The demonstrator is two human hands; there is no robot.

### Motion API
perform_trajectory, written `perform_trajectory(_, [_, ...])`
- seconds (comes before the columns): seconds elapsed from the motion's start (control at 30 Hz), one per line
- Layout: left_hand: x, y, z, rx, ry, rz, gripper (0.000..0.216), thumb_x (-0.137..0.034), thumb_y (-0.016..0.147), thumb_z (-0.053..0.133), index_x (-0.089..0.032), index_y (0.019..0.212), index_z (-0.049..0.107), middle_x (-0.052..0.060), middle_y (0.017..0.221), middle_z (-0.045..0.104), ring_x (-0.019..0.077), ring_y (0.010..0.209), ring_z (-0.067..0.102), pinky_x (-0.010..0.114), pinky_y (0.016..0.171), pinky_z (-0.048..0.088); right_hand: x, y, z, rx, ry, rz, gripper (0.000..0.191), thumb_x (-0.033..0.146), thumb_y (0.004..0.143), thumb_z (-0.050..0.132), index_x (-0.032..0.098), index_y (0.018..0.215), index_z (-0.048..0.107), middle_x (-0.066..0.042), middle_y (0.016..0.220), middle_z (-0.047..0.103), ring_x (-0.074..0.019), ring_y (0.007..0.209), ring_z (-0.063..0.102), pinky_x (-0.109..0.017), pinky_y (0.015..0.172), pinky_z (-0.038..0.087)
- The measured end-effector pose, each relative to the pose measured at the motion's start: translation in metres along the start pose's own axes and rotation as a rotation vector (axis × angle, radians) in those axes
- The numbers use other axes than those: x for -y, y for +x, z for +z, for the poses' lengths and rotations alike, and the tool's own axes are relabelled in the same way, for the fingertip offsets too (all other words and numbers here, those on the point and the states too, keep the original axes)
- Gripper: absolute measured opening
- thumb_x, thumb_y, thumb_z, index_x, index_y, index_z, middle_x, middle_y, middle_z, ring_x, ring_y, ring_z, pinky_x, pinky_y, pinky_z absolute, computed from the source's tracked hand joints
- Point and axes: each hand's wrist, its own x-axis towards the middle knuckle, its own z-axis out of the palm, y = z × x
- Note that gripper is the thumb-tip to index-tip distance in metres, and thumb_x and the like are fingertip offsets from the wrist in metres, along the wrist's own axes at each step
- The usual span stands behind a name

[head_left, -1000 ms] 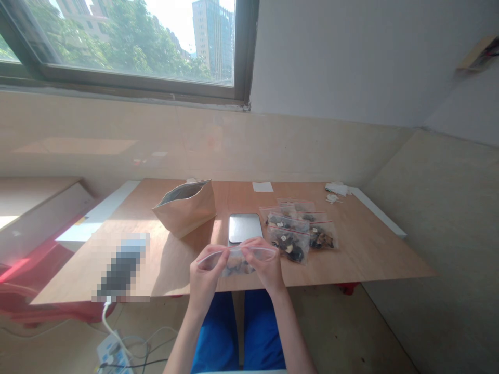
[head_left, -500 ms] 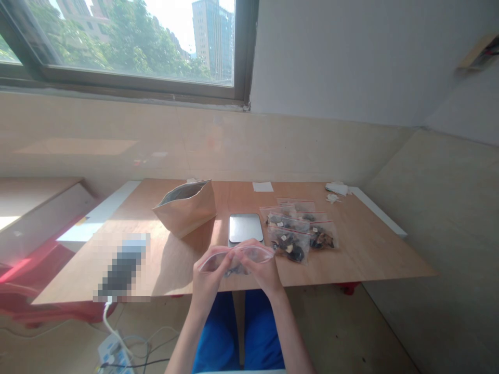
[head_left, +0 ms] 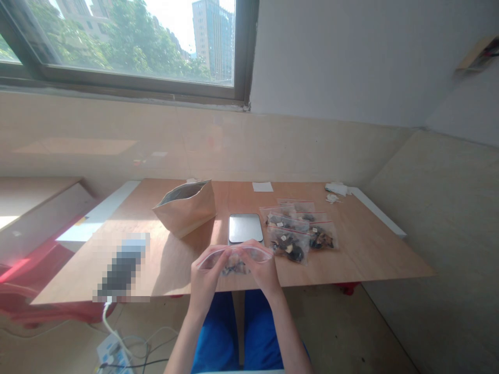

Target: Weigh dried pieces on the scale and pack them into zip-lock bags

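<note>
Both hands grip the rim of a clear zip bag held over the table's front edge. My left hand pinches the left part of its mouth, and my right hand pinches the right part. The thumbs meet near the middle of the rim, where the mouth is narrow; it gapes on either side. Small dark and pale pieces lie in the bag, too small to name. Just beyond my fingers sits a kitchen scale with a bare metal plate.
Several filled zip bags with red seals lie right of the scale. An open brown paper pouch stands to the left on the wooden table. A blurred-out object with a white cable is at front left. Papers lie along the back.
Both hands and the bag have shifted very slightly left. More of the bag's contents shows below the fingers. The other things on the table stay where they were.
</note>
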Motion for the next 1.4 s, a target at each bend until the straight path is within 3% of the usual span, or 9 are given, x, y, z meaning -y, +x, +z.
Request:
perform_trajectory(0.13, [0.003, 0.001, -0.003, -0.004, 0.018, -0.004, 0.016, -0.033, 0.074, 0.063, -0.018, 0.074, 0.068, 0.0, 0.072, 0.067, 0.0137, 0.071, 0.061, 0.02, 0.065, 0.048, -0.003, 0.0, -0.001, 0.011, 0.009, 0.012, 0.012, 0.029, 0.075, 0.064, 0.018, 0.076, 0.069, -0.003, 0.076, 0.068, -0.0155, 0.073, 0.062, -0.025, 0.068, 0.049])
perform_trajectory(0.47, [0.009, -0.003, -0.003, -0.049, 0.016, 0.006, 0.018, -0.035, 0.073, 0.064, -0.016, 0.075, 0.067, 0.002, 0.07, 0.066, 0.0144, 0.067, 0.062, 0.021, 0.06, 0.05, -0.003, -0.003, 0.004, -0.061, -0.039, -0.072, 0.009, 0.026, 0.073, 0.064, 0.018, 0.072, 0.067, -0.003, 0.068, 0.067, -0.0149, 0.064, 0.062, -0.025, 0.06, 0.051])
perform_trajectory(0.73, [0.004, -0.007, 0.003, -0.09, 0.013, 0.079, 0.017, -0.033, 0.072, 0.065, -0.016, 0.075, 0.064, 0.002, 0.068, 0.065, 0.0137, 0.063, 0.061, 0.021, 0.055, 0.049, -0.004, -0.005, 0.011, -0.123, -0.05, -0.115, 0.005, 0.023, 0.074, 0.061, 0.019, 0.073, 0.064, -0.001, 0.067, 0.065, -0.0138, 0.062, 0.061, -0.024, 0.059, 0.051])
perform_trajectory(1.0, [0.001, -0.007, 0.003, -0.087, 0.045, 0.117, 0.017, -0.033, 0.074, 0.063, -0.016, 0.077, 0.063, 0.002, 0.069, 0.064, 0.0132, 0.063, 0.06, 0.021, 0.056, 0.05, -0.003, -0.004, 0.011, -0.039, -0.027, -0.098, 0.008, 0.026, 0.076, 0.062, 0.019, 0.075, 0.066, -0.002, 0.073, 0.067, -0.0142, 0.067, 0.062, -0.024, 0.062, 0.051])
perform_trajectory(1.4, [0.003, -0.005, 0.006, -0.125, 0.087, 0.17, 0.014, -0.031, 0.075, 0.062, -0.017, 0.078, 0.061, 0.0, 0.069, 0.062, 0.0117, 0.061, 0.058, 0.019, 0.054, 0.047, -0.002, -0.007, 0.016, -0.125, 0.0, -0.086, 0.01, 0.026, 0.076, 0.063, 0.018, 0.072, 0.067, -0.003, 0.07, 0.067, -0.016, 0.067, 0.062, -0.026, 0.062, 0.049])
